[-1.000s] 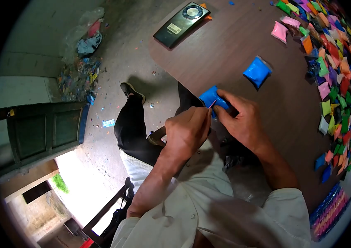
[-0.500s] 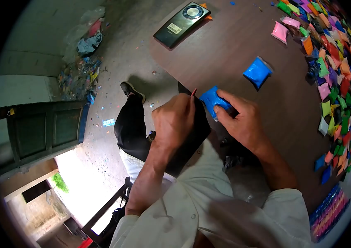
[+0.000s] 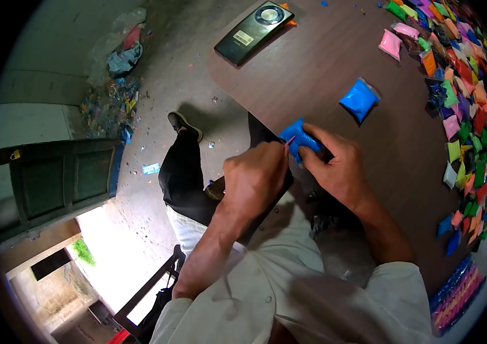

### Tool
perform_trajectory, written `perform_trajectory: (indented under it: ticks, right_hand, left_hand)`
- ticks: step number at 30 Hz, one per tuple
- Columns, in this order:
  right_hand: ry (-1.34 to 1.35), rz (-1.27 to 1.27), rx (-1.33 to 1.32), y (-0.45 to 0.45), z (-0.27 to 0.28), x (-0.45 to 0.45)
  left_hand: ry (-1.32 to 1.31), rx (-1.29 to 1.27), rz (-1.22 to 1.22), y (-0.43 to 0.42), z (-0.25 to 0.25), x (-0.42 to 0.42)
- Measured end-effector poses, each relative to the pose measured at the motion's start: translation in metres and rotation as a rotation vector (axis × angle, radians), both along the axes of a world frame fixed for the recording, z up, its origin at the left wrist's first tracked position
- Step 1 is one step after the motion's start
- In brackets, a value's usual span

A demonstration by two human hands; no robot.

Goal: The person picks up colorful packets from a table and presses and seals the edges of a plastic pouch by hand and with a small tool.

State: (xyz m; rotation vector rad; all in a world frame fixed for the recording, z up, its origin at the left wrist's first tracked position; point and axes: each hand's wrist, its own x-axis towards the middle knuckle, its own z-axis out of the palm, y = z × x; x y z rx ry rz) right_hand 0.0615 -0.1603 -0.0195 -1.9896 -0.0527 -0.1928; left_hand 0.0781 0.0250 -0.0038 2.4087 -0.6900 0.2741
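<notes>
My right hand (image 3: pixel 335 166) pinches a small shiny blue packet (image 3: pixel 295 131) between thumb and fingers, just past the table's near edge. My left hand (image 3: pixel 256 175) is closed around a thin pinkish pointed stick (image 3: pixel 290 140); most of it is hidden in the fist, so its exact kind is unclear. The stick's tip lies over the left part of the held packet, and I cannot tell whether it pierces it. A second blue packet (image 3: pixel 359 100) rests on the brown table (image 3: pixel 306 63) beyond my right hand.
A phone-like dark device (image 3: pixel 249 35) lies at the table's far left edge. Many colourful packets (image 3: pixel 473 123) are heaped along the right, with a pink packet (image 3: pixel 390 45) at their edge. Litter (image 3: pixel 111 106) covers part of the floor by the wall.
My left hand has moved right, toward the packet, bringing the stick's tip from beside it to over it. The right hand still holds the packet in nearly the same place.
</notes>
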Motion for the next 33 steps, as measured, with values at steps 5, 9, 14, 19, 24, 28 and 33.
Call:
perform_trajectory:
  ticks: [5,9,14,19,24,28,33]
  right_hand:
    - [-0.027,0.011,-0.021,-0.002,-0.003,0.001]
    - [0.004,0.005,-0.003,-0.001,-0.004,0.0]
    - [-0.017,0.018,-0.008,-0.002,-0.003,0.001]
    - [-0.018,0.006,0.013,0.0,-0.004,0.0]
    - [-0.006,0.013,0.003,-0.001,-0.002,0.0]
    - [-0.004,0.014,0.022,-0.001,-0.003,0.0]
    - [-0.001,0.022,-0.026,-0.003,-0.001,0.001]
  left_hand:
    - [0.02,0.06,0.049,0.003,0.001,0.006]
    - [0.002,0.025,-0.006,0.0,0.003,-0.002]
    - [-0.004,0.078,0.067,0.01,-0.003,0.007]
    - [-0.031,0.049,0.024,0.002,-0.002,0.004]
    - [-0.035,0.103,0.025,0.006,0.003,0.005]
    - [-0.031,0.071,0.008,0.003,-0.002,0.008]
    - [-0.017,0.064,0.047,0.006,-0.007,0.01]
